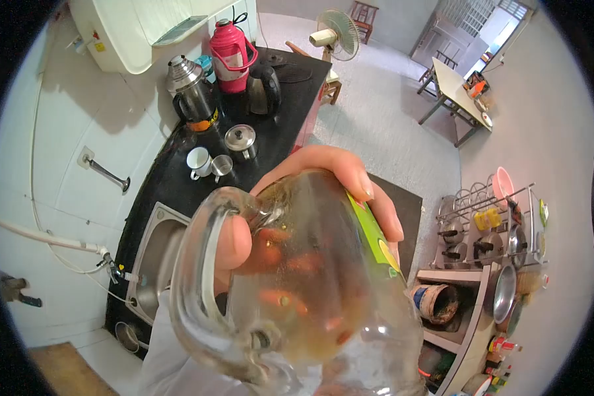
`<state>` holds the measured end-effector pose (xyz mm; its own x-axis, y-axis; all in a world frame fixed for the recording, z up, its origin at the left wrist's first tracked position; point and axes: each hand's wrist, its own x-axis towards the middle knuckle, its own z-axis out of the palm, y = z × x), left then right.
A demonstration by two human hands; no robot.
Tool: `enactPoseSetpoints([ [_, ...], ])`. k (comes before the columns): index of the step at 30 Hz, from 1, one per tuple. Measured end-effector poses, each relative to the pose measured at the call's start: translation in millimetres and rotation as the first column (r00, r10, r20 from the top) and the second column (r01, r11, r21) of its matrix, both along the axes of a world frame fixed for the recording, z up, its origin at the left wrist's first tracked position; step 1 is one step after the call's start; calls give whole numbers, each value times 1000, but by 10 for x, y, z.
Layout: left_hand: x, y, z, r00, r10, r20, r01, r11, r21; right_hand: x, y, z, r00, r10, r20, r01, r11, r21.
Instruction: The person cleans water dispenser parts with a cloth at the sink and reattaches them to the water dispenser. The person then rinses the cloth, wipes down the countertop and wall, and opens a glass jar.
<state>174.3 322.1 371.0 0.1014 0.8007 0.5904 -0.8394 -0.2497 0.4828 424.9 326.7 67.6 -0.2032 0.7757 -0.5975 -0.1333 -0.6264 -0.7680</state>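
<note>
A large clear jug (336,284) with a loop handle (195,290) fills the middle of the head view, tilted and very close. Brownish liquid and several orange-red pieces show through its wall; I cannot make out what they are. Part of a green label (374,234) is on its right side. My left hand (320,162) is closed around the jug from behind, its fingers over the upper right side and its thumb by the handle. Skin tone shows faintly through the jug's lower part, but whose hand part it is stays unclear. My right hand is not plainly visible.
On the black counter (178,158) stand a pink thermos (231,59), steel kettle (195,96), dark kettle (263,92), lidded pot (241,140) and white mug (198,163). A sink (158,257) lies left. At right are a dish rack (485,231) and shelf (472,317).
</note>
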Motion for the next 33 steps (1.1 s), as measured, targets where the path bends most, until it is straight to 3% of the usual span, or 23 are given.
enactPoseSetpoints([
  [1, 49, 99, -8, 1000, 3, 0, -3, 1000, 11, 1, 5, -24, 1000, 3, 0, -3, 1000, 11],
  [3, 210, 310, -33, 949, -157, 273, 62, 943, 328, 19, 5, -97, 1000, 22, -19, -22, 999, -25],
  [4, 217, 366, 7, 947, -188, 259, 81, 924, 374, 5, 8, -82, 999, 32, 4, -32, 999, -30],
  [9, 105, 407, 168, 993, -94, 66, 66, 938, 341, -59, 14, 49, 998, 32, 50, -29, 998, -52],
  [15, -30, 394, 358, 996, -34, -82, 61, 929, 365, -25, -20, -117, 998, 37, -42, -36, 999, 15],
  [20, -107, 399, 503, 983, 6, -181, 64, 923, 380, -39, -24, -54, 1000, 27, 1, -27, 997, -69],
  [21, -120, 401, 522, 981, 13, -195, 64, 921, 383, -253, -19, 453, 1000, 27, -7, -27, 998, -56],
  [22, -135, 406, 537, 978, 20, -207, 62, 921, 383, -51, -11, -61, 999, 40, 31, -38, 997, -74],
  [24, -162, 405, 551, 973, 28, -227, 63, 923, 380, -64, -19, -47, 998, 21, 57, -15, 993, -114],
  [25, -171, 393, 544, 974, 20, -226, 67, 926, 371, -245, -27, 422, 999, 18, 50, -13, 995, -103],
  [26, -158, 391, 542, 973, 18, -229, 69, 928, 365, -46, -37, -31, 1000, 28, 15, -27, 997, -69],
  [30, -62, 332, 499, 989, -86, -121, 119, 948, 296, -103, -59, 77, 999, 14, -49, -17, 998, -55],
  [33, -54, 314, 407, 990, -111, -87, 131, 954, 269, -109, -64, -45, 1000, -5, 22, 7, 996, -85],
])
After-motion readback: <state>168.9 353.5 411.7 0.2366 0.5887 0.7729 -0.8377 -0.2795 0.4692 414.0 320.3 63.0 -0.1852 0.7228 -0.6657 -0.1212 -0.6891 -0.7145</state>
